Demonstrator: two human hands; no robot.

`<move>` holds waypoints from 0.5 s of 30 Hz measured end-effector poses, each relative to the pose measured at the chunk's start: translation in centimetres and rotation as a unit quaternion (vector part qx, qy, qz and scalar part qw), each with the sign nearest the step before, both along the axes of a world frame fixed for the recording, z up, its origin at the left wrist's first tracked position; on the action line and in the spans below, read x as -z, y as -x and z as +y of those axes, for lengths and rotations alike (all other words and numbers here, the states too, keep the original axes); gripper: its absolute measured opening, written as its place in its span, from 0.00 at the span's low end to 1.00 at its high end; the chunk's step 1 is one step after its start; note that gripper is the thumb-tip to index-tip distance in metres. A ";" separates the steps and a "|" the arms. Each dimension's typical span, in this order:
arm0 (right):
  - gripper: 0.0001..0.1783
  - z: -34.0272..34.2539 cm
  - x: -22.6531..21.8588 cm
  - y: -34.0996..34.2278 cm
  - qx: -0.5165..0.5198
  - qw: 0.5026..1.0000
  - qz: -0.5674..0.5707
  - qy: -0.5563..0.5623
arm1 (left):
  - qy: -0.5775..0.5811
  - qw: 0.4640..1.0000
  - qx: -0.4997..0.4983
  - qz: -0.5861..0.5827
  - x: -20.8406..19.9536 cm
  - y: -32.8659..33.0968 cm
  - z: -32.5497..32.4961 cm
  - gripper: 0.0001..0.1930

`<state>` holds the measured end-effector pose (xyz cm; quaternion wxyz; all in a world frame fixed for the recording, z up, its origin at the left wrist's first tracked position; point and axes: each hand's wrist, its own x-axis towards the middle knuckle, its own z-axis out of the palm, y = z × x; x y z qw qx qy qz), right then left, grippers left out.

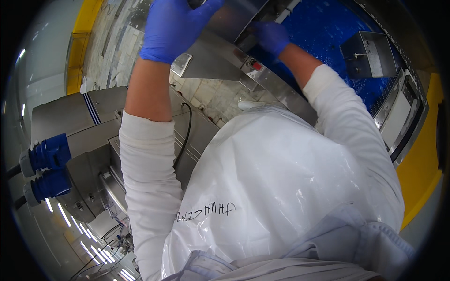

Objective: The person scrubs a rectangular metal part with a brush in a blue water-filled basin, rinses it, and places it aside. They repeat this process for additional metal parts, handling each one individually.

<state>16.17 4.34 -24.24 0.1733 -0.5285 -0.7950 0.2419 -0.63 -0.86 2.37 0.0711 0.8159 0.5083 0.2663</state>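
My left hand (173,30), in a blue glove, is raised at the top edge of the head view. Its thumb stands away from the palm, and most of its fingers are cut off by the edge. A dark bit shows beside the thumb, too little to name. Close by is a smooth steel panel (234,19). My right hand (272,36), also gloved in blue, reaches to the panel's right-hand edge over a wet blue surface (323,28). Its fingertips are blurred and in shadow there, so their grip is hidden.
A steel bracket with a red switch (256,65) runs below my right hand. To the right sits an open steel box (372,54) on the blue surface. Yellow frames (424,159) stand at both sides. Left is a steel machine (70,112) with two blue plugs (49,152) and a black cable (189,126).
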 end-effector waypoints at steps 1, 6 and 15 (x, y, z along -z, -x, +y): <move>0.18 -0.7 0.8 1.2 -0.006 1.000 -0.013 -0.018 | 0.006 1.000 0.002 0.002 -0.1 -0.1 0.1 0.26; 0.18 -1.3 -0.8 0.7 -0.093 0.995 -0.021 -0.036 | -0.007 1.000 0.007 0.008 0.1 0.1 0.1 0.26; 0.20 -2.2 1.2 3.4 -0.072 0.996 0.026 0.035 | -0.006 1.000 0.008 0.029 0.0 0.1 0.4 0.27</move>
